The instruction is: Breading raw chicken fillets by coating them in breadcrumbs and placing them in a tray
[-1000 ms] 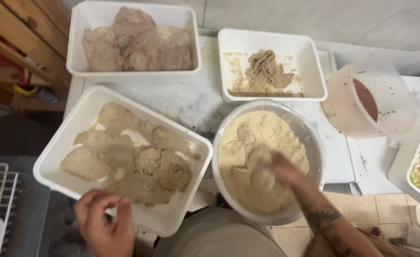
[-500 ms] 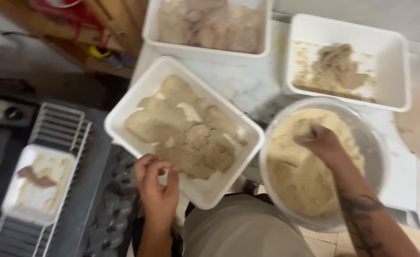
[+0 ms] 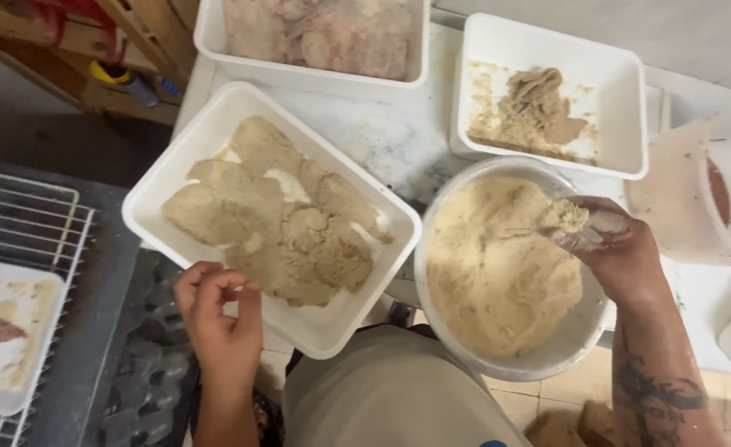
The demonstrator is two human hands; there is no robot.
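A wire rack point(image 3: 26, 223) sits left; a wooden frame point(image 3: 76, 50) stands behind it.

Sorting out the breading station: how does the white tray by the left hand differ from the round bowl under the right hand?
The rectangular tray holds flat, crumb-coated cutlets; the round bowl holds loose crumbs. The left hand is curled beside the tray's near edge, holding nothing; the right hand holds a crumb-coated lump over the bowl. Both containers are white.
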